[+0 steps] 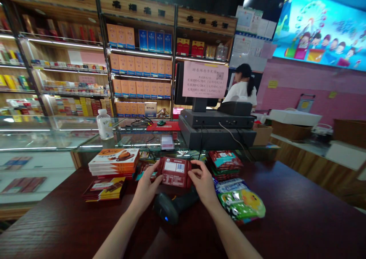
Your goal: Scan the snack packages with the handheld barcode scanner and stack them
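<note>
Between my two hands is a dark red snack packet, its printed back with a barcode facing me. My left hand grips its left edge, thumb in front. On the right edge, my right hand pinches the wrapper. Just below the packet a black barcode scanner lies on the dark wooden table, a blue light glowing on it. Partly hidden behind my left hand is another red and teal packet. A stack of red and teal packets sits beyond my right hand.
White and orange boxes and chocolate bars are stacked at left. Green and blue snack bags lie at right. Behind stand a glass counter with a white bottle, a cash register and a person in a white shirt.
</note>
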Tool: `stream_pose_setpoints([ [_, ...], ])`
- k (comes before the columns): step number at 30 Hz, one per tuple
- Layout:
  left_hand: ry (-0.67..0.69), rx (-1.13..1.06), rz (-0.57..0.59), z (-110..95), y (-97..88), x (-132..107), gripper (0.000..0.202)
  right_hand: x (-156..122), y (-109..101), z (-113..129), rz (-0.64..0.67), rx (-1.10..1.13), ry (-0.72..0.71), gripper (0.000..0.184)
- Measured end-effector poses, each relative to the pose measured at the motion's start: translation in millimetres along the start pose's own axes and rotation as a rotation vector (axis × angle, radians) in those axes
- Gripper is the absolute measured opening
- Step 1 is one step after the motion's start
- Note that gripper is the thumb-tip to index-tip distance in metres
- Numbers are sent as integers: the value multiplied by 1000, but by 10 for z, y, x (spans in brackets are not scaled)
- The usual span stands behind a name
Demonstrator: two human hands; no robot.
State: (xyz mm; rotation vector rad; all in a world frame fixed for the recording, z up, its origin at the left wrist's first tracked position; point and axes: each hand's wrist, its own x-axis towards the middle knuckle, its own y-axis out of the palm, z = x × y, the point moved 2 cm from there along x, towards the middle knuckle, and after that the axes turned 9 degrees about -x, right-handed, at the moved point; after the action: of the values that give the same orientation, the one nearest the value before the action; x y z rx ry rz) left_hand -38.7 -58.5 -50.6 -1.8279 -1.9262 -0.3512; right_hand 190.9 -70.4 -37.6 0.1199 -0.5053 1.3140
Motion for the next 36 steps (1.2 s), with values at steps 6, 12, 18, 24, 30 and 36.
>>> stream_pose_setpoints([
  [6, 30, 22, 22, -48, -12, -10, 54, -32, -35, 63, -35, -151, -96, 17],
  [12, 22, 39, 35, -58, -36, -9, 54, -36, -15, 44, -20, -164, -119, 26],
  [18, 39, 64, 2, -50, -72, 5, 54, -51, 34, 63, 73, -178, -170, 40],
  [24, 36, 52, 7, -46, -87, 15, 54, -70, 51, 70, 140, -238, -215, 53],
  [30, -3, 40, 19, -34, -91, 6, 56, -72, 52, 67, 125, -258, -246, 53],
  [36, 18, 63, 16, -4, -97, 12, 55, -64, 58, 23, 138, -286, -262, 54],
])
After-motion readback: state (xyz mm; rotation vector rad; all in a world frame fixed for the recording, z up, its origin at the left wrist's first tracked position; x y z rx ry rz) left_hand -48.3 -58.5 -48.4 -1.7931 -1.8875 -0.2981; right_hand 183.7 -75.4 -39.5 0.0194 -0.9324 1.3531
